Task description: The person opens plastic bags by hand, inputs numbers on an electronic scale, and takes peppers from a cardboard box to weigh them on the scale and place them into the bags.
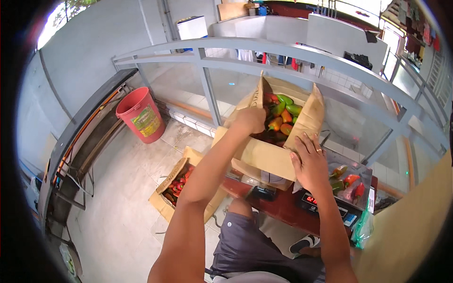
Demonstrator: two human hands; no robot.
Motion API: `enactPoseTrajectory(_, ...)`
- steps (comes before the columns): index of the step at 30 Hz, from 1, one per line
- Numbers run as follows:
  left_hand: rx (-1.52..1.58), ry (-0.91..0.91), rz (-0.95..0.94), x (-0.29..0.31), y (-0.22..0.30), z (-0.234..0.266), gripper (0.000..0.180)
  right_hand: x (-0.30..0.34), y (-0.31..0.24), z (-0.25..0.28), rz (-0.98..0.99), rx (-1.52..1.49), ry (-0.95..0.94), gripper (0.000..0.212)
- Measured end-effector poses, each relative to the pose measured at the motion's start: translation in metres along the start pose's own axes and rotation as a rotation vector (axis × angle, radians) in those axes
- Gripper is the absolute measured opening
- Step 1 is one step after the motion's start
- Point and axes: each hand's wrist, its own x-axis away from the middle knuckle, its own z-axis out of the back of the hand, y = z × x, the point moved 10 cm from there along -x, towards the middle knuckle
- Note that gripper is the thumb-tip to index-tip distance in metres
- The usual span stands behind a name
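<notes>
An open cardboard box (264, 158) filled with green, orange and red peppers (285, 115) stands in front of me with its flaps up. My left hand (251, 120) is closed at the box's left edge, its fingertips hidden by the back of the hand. Against the right flap, near the front corner, my right hand (310, 158) lies with its fingers stretched and spread. A ring shows on one finger. Right of that hand, a clear tray (351, 198) of red and green peppers sits on a digital scale (325, 207) with a lit red display.
Lower left on the tiled floor is a second open carton (163, 200) of red peppers. A red bucket (141, 115) stands beside a long dark bench (80, 127). Behind the box runs a grey metal railing (207, 89). A green plastic bag (362, 228) hangs by the red table (283, 214).
</notes>
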Motion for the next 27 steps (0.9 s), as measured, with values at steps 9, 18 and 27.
enactPoseTrajectory(9,0.087,0.277,0.111,-0.119,0.06,0.043,0.045,0.004,0.003,0.005,0.01,-0.005,-0.055,0.049)
enactPoseTrajectory(18,0.083,0.155,0.07,-0.112,0.048,-0.071,0.057,0.0,0.0,-0.001,0.016,-0.029,-0.075,0.053)
enactPoseTrajectory(27,0.218,0.17,0.476,-0.027,-0.062,0.027,0.068,0.001,0.0,-0.006,0.027,-0.046,-0.071,0.049)
